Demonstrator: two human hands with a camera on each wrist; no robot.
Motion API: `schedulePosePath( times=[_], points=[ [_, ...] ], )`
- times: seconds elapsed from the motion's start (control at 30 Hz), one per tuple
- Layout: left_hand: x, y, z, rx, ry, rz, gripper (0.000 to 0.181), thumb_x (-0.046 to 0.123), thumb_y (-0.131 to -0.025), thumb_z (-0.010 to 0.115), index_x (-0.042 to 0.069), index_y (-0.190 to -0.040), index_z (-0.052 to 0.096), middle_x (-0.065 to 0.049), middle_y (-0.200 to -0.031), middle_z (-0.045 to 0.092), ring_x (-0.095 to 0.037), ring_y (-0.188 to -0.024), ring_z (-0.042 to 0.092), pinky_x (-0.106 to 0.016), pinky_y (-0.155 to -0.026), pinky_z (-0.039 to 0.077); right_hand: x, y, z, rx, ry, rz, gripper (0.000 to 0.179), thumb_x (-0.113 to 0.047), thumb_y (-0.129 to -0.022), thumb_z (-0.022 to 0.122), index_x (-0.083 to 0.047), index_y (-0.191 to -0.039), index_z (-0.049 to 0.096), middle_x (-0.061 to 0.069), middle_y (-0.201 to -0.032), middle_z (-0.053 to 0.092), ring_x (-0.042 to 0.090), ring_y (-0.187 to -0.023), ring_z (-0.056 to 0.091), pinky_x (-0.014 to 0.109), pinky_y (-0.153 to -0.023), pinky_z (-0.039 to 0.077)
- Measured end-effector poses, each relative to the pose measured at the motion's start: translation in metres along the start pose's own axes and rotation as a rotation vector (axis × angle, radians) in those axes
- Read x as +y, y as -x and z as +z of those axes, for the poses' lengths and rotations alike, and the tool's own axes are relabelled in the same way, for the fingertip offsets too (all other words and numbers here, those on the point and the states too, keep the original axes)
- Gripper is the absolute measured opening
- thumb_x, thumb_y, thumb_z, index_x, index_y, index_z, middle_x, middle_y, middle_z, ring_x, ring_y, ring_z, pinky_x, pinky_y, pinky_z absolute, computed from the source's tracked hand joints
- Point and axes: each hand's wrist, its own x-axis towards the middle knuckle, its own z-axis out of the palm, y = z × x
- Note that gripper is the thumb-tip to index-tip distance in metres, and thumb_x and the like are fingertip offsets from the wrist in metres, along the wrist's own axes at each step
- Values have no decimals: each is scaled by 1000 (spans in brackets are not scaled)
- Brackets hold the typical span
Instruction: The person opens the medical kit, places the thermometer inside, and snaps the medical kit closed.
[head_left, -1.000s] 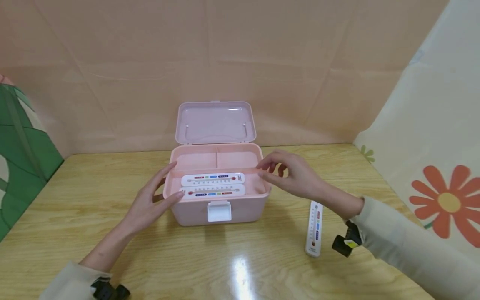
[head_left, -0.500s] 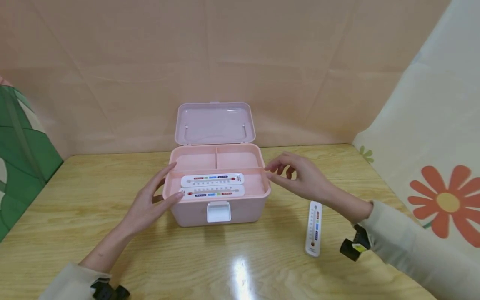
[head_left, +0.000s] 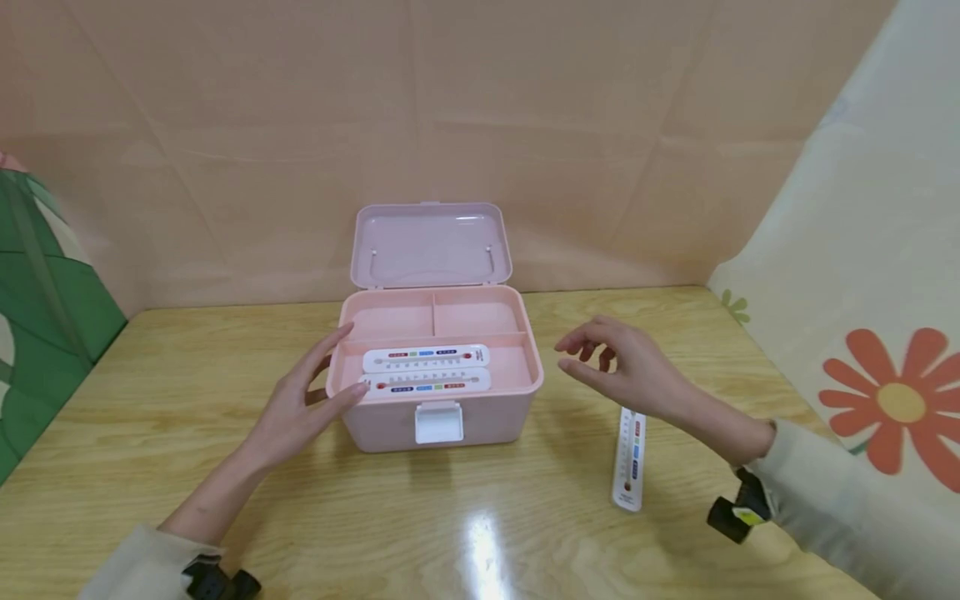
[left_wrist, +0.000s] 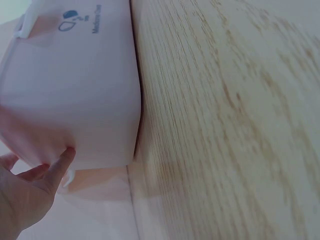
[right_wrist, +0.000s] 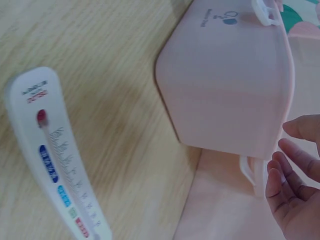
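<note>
A pink medicine box (head_left: 442,425) stands on the table with its lid raised. In its front compartment two white thermometers (head_left: 426,359) lie side by side. My left hand (head_left: 292,408) rests against the box's left end, the thumb at the front rim beside the nearer thermometer. The left wrist view shows fingertips (left_wrist: 68,152) touching the outer wall. My right hand (head_left: 626,362) hovers to the right of the box, fingers loosely bent and holding nothing. Under the right forearm a third thermometer (head_left: 628,467) lies on the table, its far end hidden in the head view.
The box's open lid (head_left: 431,246) leans back near the peach backdrop (head_left: 450,100). A divider splits its rear tray (head_left: 393,317) into two sections. A white latch (head_left: 438,423) hangs at the front. The wooden table (head_left: 375,525) spreads around it, with a flower-printed cloth (head_left: 885,333) at right.
My right hand has drawn away from the box's right rim, moving rightward and slightly toward me, above the loose thermometer. My left hand has stayed at the box.
</note>
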Motion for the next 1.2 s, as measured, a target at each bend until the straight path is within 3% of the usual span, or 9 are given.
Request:
schedulePosePath(
  times=[0.53,1.2],
  points=[
    [-1,0,-1,7,14,15,70,26,-92,64,33,-151,26,-5,-158,23,-37,-139,32,-59,-101,43,16,25,9,29,126,128,19,-16,-85,72,-5,-100,68,9,-93,65,18,-79,58,21,-57,47],
    [1,1,0,2,-4,-11,70,29,-93,63,37,-151,25,-7,-158,21,-39,-139,32,-60,-100,43,29,64,26,56,169,250,41,-21,-81,75,2,-112,63,17,-103,59,19,-80,56,21,-53,42]
  ],
)
